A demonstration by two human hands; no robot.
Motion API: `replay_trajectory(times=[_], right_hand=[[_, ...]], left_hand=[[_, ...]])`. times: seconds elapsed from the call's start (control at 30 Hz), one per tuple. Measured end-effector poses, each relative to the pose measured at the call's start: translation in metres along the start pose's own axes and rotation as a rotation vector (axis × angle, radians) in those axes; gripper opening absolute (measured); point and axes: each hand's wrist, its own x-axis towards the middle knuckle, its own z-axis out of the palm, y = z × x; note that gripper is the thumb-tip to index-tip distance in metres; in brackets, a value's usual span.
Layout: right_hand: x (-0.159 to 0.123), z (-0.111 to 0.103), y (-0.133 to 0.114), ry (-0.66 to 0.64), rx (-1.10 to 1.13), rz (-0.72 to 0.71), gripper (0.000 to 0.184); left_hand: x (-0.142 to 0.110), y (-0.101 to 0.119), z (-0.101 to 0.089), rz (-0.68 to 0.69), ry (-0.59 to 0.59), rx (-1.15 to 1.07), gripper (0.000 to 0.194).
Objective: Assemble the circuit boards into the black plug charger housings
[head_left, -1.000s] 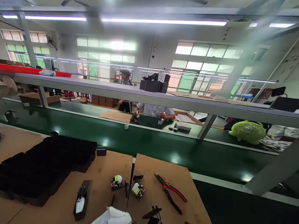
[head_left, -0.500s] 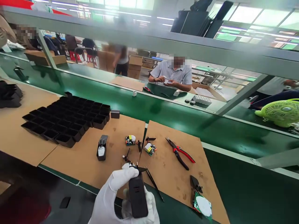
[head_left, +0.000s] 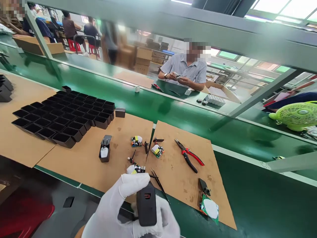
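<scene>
Low in the middle of the head view, my two white-gloved hands hold a black plastic charger casing point(head_left: 146, 206) upright. My left hand point(head_left: 111, 208) wraps it from the left, thumb bent over its top. My right hand point(head_left: 164, 223) cups it from below and from the right. Just beyond the casing a small circuit board point(head_left: 135, 169) and black tweezers point(head_left: 158, 183) lie on the brown cardboard mat point(head_left: 178, 178).
On the mats lie two more circuit boards point(head_left: 136, 141) point(head_left: 158, 150), red-handled pliers point(head_left: 189, 156), an open black casing point(head_left: 105, 152), a green board point(head_left: 210, 209) and a grid of black shells point(head_left: 64, 117). Behind runs a green conveyor point(head_left: 173, 115). A co-worker point(head_left: 187, 71) sits opposite, and a green fan point(head_left: 296, 115) stands at the right.
The view has tipped down from the ceiling and windows to the bench. My gloved hands with the black casing have come into view and now sit slightly lower in the picture.
</scene>
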Motion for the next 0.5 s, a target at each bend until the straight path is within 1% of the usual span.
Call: replay_trajectory(times=[0.03,0.07,0.1,0.13,0.17,0.2,0.27,0.33,0.43,0.47,0.5], right_hand=[[0.01,-0.009,-0.001,0.033,-0.048,-0.017,0.041],[0.021,-0.017,-0.001,0.071,-0.172,-0.096,0.036],[0.035,-0.025,0.0,0.095,-0.342,-0.242,0.036],[0.048,-0.032,0.002,0.096,-0.519,-0.327,0.043],[0.061,-0.036,0.003,0.035,-0.643,-0.363,0.046],[0.071,-0.04,0.004,-0.028,-0.698,-0.39,0.045],[0.083,-0.044,0.004,-0.124,-0.71,-0.389,0.042],[0.082,-0.048,-0.004,-0.156,-0.661,-0.348,0.038],[0.068,-0.062,-0.031,-0.202,-0.585,-0.225,0.027],[0.063,-0.068,-0.043,-0.25,-0.563,-0.234,0.024],[0.059,-0.073,-0.055,-0.328,-0.547,-0.293,0.024]], left_hand=[[0.001,-0.003,-0.005,0.052,-0.024,0.011,0.073],[0.002,-0.006,-0.009,0.1,-0.044,0.017,0.074],[0.003,-0.01,-0.013,0.13,-0.061,0.023,0.074],[0.004,-0.012,-0.016,0.135,-0.077,0.034,0.073],[0.004,-0.015,-0.018,0.125,-0.091,0.052,0.072],[0.004,-0.018,-0.019,0.11,-0.104,0.075,0.073],[0.003,-0.021,-0.02,0.084,-0.12,0.116,0.075],[0.001,-0.023,-0.02,0.091,-0.118,0.133,0.074],[0.001,-0.023,-0.022,0.132,-0.125,0.12,0.069],[0.001,-0.022,-0.022,0.145,-0.131,0.105,0.068],[0.002,-0.021,-0.023,0.155,-0.136,0.085,0.067]])
